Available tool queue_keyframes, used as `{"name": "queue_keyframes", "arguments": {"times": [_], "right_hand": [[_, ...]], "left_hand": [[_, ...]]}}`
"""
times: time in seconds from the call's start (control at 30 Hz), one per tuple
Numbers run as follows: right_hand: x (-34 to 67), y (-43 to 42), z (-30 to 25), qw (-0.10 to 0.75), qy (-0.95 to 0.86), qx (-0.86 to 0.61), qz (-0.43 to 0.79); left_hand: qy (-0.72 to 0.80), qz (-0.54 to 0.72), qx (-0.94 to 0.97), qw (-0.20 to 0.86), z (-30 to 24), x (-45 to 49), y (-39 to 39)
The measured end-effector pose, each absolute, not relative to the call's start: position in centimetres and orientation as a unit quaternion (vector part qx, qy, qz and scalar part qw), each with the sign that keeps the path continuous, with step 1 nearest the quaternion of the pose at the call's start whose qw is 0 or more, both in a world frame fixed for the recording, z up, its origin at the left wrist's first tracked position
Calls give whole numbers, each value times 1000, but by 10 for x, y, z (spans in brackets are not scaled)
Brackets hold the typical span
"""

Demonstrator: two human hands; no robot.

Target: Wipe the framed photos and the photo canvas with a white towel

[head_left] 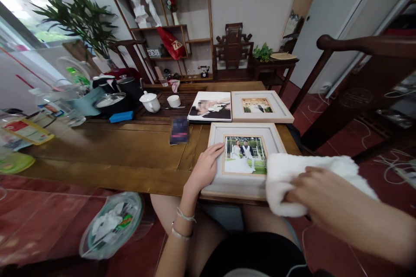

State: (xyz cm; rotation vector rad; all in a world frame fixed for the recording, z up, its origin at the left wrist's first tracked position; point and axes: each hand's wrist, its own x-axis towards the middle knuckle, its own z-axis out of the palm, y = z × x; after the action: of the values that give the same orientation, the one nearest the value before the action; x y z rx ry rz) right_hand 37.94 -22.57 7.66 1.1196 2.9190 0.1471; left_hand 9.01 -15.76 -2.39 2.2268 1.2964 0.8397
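A white framed wedding photo (243,131) lies flat at the near edge of the wooden table (113,147). My left hand (204,166) rests on the frame's left border, fingers stretched out flat and holding it down. My right hand (310,190) is closed on a white fluffy cloth (292,173) that covers the frame's right side. Beyond it lie a second white framed photo (261,106) and an unframed photo print (211,107), side by side.
A white teapot (150,101), a white cup (173,101), a black kettle (131,86) and a blue box (121,116) stand at the table's back left. A dark wooden chair (354,91) is on the right. A lined bin (112,223) sits on the floor left of my knees.
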Motion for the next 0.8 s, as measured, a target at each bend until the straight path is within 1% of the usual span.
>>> {"name": "queue_keyframes", "arguments": {"times": [0.07,0.1,0.2,0.27,0.33,0.4,0.53,0.63,0.7,0.8], "right_hand": [[393,-208,94,11,918,389,70],[396,-197,102,-6,909,405,97],[385,-157,116,-98,883,420,184],[364,-131,113,-141,892,374,213],[338,-108,99,-153,914,303,224],[312,-91,80,-137,934,247,218],[283,-75,45,-49,971,188,139],[286,-76,35,-35,972,205,107],[298,-79,36,-40,967,229,101],[325,-84,42,-26,958,270,98]], "left_hand": [[466,305,803,212,-24,90,-158],[465,306,803,211,-24,90,-158],[463,307,805,207,-23,90,-158],[464,303,806,206,-23,90,-158],[467,300,807,204,-22,91,-159],[471,298,806,198,-22,91,-159],[482,289,805,188,-21,92,-159],[480,289,807,186,-21,93,-159],[474,291,810,188,-21,92,-159],[472,294,809,193,-22,92,-159]]}}
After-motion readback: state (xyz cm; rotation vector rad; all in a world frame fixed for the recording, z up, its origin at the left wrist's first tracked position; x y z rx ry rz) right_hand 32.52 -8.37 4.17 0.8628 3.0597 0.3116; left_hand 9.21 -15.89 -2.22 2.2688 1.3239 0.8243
